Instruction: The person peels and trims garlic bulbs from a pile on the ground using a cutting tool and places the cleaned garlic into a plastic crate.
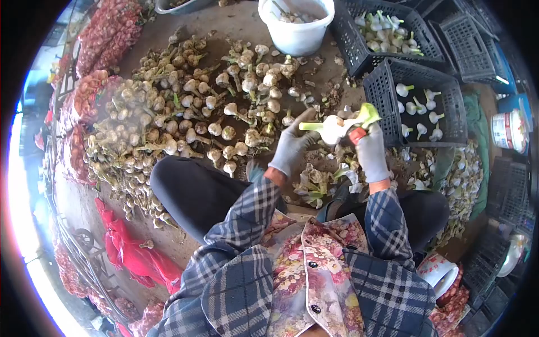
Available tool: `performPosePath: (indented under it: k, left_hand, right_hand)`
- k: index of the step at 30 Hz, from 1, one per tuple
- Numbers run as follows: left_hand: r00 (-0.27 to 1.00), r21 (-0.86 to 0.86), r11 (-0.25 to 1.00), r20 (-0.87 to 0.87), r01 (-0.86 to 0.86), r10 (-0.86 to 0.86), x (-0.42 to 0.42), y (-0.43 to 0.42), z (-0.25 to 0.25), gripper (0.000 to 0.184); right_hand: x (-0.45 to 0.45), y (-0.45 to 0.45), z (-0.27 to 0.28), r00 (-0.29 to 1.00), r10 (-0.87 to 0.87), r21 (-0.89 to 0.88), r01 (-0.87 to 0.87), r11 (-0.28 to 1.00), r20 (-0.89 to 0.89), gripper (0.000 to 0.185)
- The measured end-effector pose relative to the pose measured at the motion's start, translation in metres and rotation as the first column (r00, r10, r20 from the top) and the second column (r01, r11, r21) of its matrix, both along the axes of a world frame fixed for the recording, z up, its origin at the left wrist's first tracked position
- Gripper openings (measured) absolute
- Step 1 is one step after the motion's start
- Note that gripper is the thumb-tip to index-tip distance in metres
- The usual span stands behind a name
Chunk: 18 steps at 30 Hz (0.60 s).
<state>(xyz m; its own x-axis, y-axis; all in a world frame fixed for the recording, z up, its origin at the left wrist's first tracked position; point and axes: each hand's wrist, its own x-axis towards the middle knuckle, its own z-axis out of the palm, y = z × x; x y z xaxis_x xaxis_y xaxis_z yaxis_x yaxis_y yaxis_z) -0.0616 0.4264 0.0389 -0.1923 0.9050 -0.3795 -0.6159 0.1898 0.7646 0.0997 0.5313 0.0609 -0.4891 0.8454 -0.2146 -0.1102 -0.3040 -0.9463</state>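
Between my gloved hands is a garlic bulb (pixel 332 130), white, with a thick pale-green stem pointing left. My left hand (pixel 291 149) is closed around the stem side, its fingers partly behind the stem. My right hand (pixel 373 154) is closed at the other side, pinching a yellow-green outer leaf (pixel 368 114) peeled away from the bulb. A red piece (pixel 356 135) shows at the right thumb; I cannot tell whether it is tape or a tool. Below the hands lie peeled husks and leaves (pixel 314 185).
Many untrimmed garlic bulbs (pixel 191 106) cover the floor ahead and left. A white bucket (pixel 297 33) stands at the back. Black crates (pixel 384 84) (pixel 359 53) at right hold cleaned bulbs. Red net sacks (pixel 106 36) line the left, and a green sack (pixel 477 168) holds husks.
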Motion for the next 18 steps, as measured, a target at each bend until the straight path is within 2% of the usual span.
performPosePath:
  k: [1, 2, 3, 4, 5, 6, 7, 8, 9, 10, 11, 12, 13, 14, 15, 17, 18]
  left_hand:
    - [0.997, 0.002, 0.999, 0.049, -0.051, 0.051, 0.01, -0.003, -0.001, 0.059]
    - [0.998, -0.002, 0.999, 0.049, -0.049, 0.049, 0.014, -0.004, -0.004, 0.059]
    - [0.929, 0.009, 0.999, 0.367, -0.048, 0.042, 0.016, -0.006, -0.007, 0.05]
    - [0.762, 0.022, 0.998, 0.647, -0.053, 0.026, 0.019, -0.008, -0.009, 0.043]
    - [0.76, 0.022, 0.998, 0.65, -0.054, 0.027, 0.025, -0.005, 0.003, 0.043]
    - [0.71, 0.022, 0.994, 0.702, -0.109, 0.062, 0.032, -0.001, 0.016, 0.038]
    - [0.655, 0.016, 0.986, 0.75, -0.166, 0.098, 0.038, 0.003, 0.024, 0.035]
    - [0.729, 0.03, 0.974, 0.668, -0.226, 0.149, 0.044, 0.007, 0.012, 0.039]
    - [0.73, 0.029, 0.973, 0.666, -0.227, 0.151, 0.039, 0.009, 0.008, 0.039]
    - [0.829, 0.129, 0.961, 0.542, -0.245, 0.139, 0.035, 0.012, 0.006, 0.042]
    - [0.904, 0.233, 0.941, 0.405, -0.246, 0.136, 0.033, 0.013, 0.004, 0.045]
    - [0.912, 0.255, 0.953, 0.408, -0.167, 0.051, 0.026, 0.009, 0.004, 0.061]
    - [0.953, 0.299, 0.954, 0.292, -0.01, -0.081, 0.02, 0.007, -0.011, 0.066]
    - [0.95, 0.286, 0.958, 0.296, 0.012, -0.1, 0.014, 0.006, -0.006, 0.067]
    - [0.946, 0.266, 0.964, 0.303, 0.028, -0.112, 0.011, 0.001, -0.002, 0.067]
    - [0.989, 0.146, 0.989, 0.139, 0.024, -0.044, 0.005, -0.002, -0.002, 0.063]
    - [0.99, 0.014, 1.0, 0.143, 0.013, -0.015, 0.006, -0.002, -0.009, 0.055]
  right_hand:
    - [-0.006, -0.006, 0.002, 0.999, -0.007, 0.061, 0.004, 0.998, 0.048, 0.039]
    - [-0.006, -0.007, -0.003, 0.989, -0.052, 0.148, 0.03, 0.989, 0.141, 0.03]
    - [-0.007, -0.008, -0.003, 0.989, -0.048, 0.141, 0.028, 0.99, 0.141, 0.03]
    - [-0.009, -0.01, 0.001, 0.968, -0.091, 0.407, -0.012, 0.913, 0.234, 0.027]
    - [-0.01, -0.009, 0.006, 0.938, -0.158, 0.64, -0.081, 0.764, 0.308, 0.023]
    - [-0.012, -0.013, 0.012, 0.931, -0.17, 0.537, -0.032, 0.843, 0.322, 0.019]
    - [-0.013, -0.01, 0.008, 0.932, -0.166, 0.538, -0.037, 0.842, 0.323, 0.019]
    - [-0.015, -0.005, 0.002, 0.975, -0.178, 0.351, 0.122, 0.929, 0.133, 0.018]
    - [-0.017, -0.002, -0.004, 0.971, -0.234, 0.118, 0.239, 0.964, -0.054, 0.017]
    - [-0.017, 0.001, 0.011, 0.926, -0.218, -0.218, 0.155, 0.964, -0.308, 0.013]
    - [-0.014, 0.003, 0.011, 0.82, -0.271, -0.4, 0.057, 0.915, -0.505, 0.012]
    - [-0.008, 0.006, -0.011, 0.793, -0.308, -0.463, 0.037, 0.885, -0.526, 0.012]
    - [-0.004, 0.009, -0.032, 0.762, -0.348, -0.524, 0.013, 0.852, -0.546, 0.013]
    - [0.0, 0.005, -0.034, 0.676, -0.41, -0.651, -0.137, 0.747, -0.613, 0.016]
    - [0.001, 0.003, -0.041, 0.679, -0.412, -0.656, -0.137, 0.742, -0.608, 0.016]
    - [0.008, -0.001, -0.068, 0.811, -0.287, -0.517, -0.022, 0.855, -0.509, 0.018]
    - [0.01, 0.002, -0.076, 0.786, -0.321, -0.549, -0.027, 0.835, -0.528, 0.02]
